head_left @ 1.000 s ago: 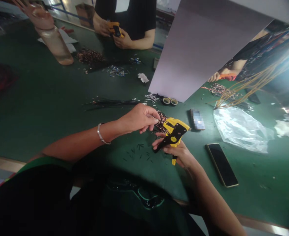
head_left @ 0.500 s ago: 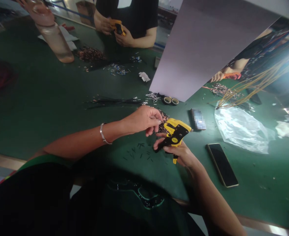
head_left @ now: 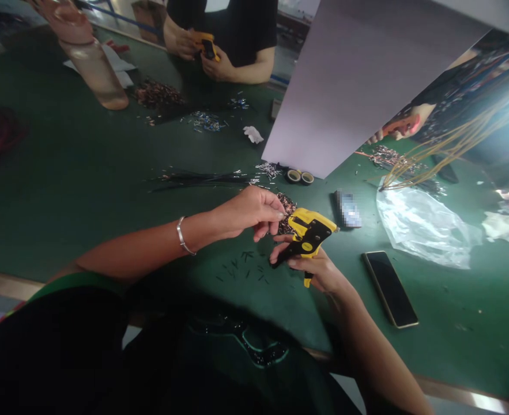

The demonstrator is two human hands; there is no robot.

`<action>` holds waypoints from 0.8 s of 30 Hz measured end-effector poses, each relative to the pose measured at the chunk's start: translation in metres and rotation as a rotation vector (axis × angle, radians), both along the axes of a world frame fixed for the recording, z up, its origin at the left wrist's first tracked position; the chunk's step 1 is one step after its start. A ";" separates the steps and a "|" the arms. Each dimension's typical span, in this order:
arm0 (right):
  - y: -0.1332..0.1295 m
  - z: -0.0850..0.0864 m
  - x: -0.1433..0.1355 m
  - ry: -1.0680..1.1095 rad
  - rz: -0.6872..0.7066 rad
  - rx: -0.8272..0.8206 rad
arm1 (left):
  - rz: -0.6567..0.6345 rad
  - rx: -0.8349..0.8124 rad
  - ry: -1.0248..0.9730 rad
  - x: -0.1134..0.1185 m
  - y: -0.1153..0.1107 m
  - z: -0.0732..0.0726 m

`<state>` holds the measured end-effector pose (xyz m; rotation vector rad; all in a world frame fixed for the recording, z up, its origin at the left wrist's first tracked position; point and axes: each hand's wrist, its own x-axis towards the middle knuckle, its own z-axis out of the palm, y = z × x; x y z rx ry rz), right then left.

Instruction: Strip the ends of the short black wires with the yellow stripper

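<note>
My right hand (head_left: 317, 262) is wrapped round a yellow and black wire tool (head_left: 308, 233), whose head points up and left. Just left of the tool's jaws, my left hand (head_left: 260, 213) is closed in a pinch; what its fingertips hold is too small to make out. Behind the fingers lies a pile of small copper-coloured pieces (head_left: 286, 206). Thin black wires (head_left: 206, 177) with bright ends stretch across the green table beyond my left hand. Short dark scraps (head_left: 248, 270) are scattered below my hands.
A phone (head_left: 391, 289), a small dark box (head_left: 347, 208) and a clear plastic bag (head_left: 427, 225) lie to the right. Tape rolls (head_left: 300, 176) sit by a tall grey panel (head_left: 358, 80). A bottle (head_left: 96, 72) stands far left. Two other people hold tools across the table.
My hands and the yellow tool look nearly unchanged. At the far right, the other person's hand and orange tool have shifted slightly and tilted.
</note>
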<state>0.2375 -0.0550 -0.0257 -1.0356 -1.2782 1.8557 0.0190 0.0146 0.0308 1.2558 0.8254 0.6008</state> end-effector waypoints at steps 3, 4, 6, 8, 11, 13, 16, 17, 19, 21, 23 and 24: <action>0.000 0.000 0.000 -0.002 0.000 -0.007 | 0.024 0.040 0.055 0.002 -0.004 0.004; 0.000 0.000 0.000 0.002 0.001 -0.004 | 0.028 0.048 0.066 0.003 -0.005 0.005; 0.001 0.000 0.000 0.010 0.004 0.003 | 0.035 0.059 0.073 0.004 -0.006 0.005; 0.001 -0.001 0.000 0.016 0.010 0.006 | 0.042 0.064 0.069 0.005 -0.005 0.005; 0.001 -0.001 0.001 0.004 0.018 0.007 | 0.039 0.063 0.054 0.005 -0.004 0.003; 0.001 -0.002 0.001 -0.008 0.024 0.017 | 0.036 0.065 0.046 0.006 -0.003 0.001; 0.001 -0.002 0.001 -0.013 0.033 0.033 | 0.033 0.076 0.037 0.006 -0.002 -0.001; 0.001 -0.002 0.001 -0.011 0.034 0.037 | 0.033 0.082 0.032 0.006 -0.002 -0.001; 0.001 -0.002 0.000 -0.007 0.035 0.044 | 0.037 0.096 0.025 0.007 -0.001 -0.002; 0.001 -0.001 0.000 -0.017 0.037 0.047 | 0.042 0.107 0.029 0.007 0.000 -0.002; 0.001 -0.001 0.000 -0.021 0.038 0.051 | 0.047 0.115 0.043 0.007 0.001 -0.002; 0.001 -0.001 0.000 -0.018 0.038 0.054 | 0.048 0.118 0.049 0.007 0.001 -0.003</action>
